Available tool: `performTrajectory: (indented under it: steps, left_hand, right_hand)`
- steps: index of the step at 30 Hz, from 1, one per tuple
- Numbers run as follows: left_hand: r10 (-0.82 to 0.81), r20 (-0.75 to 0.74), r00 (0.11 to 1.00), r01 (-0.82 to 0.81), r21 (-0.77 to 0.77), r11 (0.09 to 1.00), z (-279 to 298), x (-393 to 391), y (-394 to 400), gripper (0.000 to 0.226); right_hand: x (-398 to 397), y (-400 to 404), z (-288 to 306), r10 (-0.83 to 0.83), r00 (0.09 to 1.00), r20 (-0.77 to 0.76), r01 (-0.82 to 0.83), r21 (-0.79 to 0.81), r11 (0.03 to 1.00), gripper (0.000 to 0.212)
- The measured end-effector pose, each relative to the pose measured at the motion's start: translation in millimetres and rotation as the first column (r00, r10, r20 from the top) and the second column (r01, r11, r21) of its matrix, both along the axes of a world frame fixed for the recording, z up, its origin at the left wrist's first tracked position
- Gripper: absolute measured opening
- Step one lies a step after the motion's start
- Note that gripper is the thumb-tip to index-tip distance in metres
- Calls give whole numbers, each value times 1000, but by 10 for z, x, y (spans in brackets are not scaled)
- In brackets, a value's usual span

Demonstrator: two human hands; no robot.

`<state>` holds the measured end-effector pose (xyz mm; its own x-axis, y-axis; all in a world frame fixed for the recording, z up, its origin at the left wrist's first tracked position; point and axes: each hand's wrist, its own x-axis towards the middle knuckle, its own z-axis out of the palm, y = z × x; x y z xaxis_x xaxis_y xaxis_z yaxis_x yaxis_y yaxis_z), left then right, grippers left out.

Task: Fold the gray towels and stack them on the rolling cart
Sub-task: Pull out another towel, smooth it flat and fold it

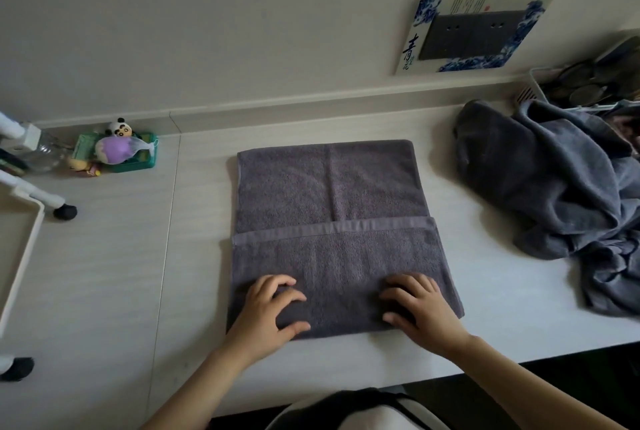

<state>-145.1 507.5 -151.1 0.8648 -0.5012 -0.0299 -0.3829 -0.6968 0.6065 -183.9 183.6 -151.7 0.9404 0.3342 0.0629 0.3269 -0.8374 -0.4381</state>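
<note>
A gray towel [329,187] lies flat in the middle of the white table [121,273], its near third folded up over itself with the hem running across. My left hand [266,311] and my right hand [419,311] sit on that folded near part, close to the table's front edge. Both have curled fingers and inward thumbs that pinch the cloth. A crumpled heap of gray towels [554,183] lies at the right. The white rolling cart [24,249] stands at the far left, its tray rim and black wheels showing.
A green tray of small toys [121,152] and a plastic bottle [45,152] sit at the back left by the wall. A white basket of odds and ends [581,86] stands at the back right. A wall socket panel [474,32] is above the table.
</note>
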Motion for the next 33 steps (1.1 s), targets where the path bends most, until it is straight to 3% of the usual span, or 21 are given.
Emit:
performTrajectory:
  steps: [6,11,18,20,23,27,31,33]
  left_hand:
    - [-59,-49,997,56,-47,997,-96,-93,43,37]
    - [24,-53,998,-28,-66,997,-101,-77,-8,20]
    - [124,-124,985,-132,-63,989,15,-30,-89,8]
    - [125,-210,970,-135,-29,990,122,29,-85,28]
    - [96,-385,918,-102,4,995,342,145,-60,40]
    - [43,-610,791,-29,33,999,642,317,-33,18]
    - [-73,-786,613,66,-41,997,985,532,-26,13]
    - [-119,-813,570,107,-70,992,1135,717,-10,12]
  right_hand:
    - [-86,-113,-36,111,990,-86,-114,-25,993,37]
    - [-44,-42,-30,-26,997,-68,33,100,994,20]
    - [14,5,27,-111,987,-120,128,147,981,19]
    - [48,5,110,-108,979,-173,135,155,979,21]
    - [138,-23,352,-110,928,-355,157,107,982,8]
    - [337,-27,702,1,812,-584,40,57,998,22]
    - [581,-11,1048,102,710,-697,-93,52,994,12]
    - [757,-22,1180,109,675,-730,-94,61,994,11]
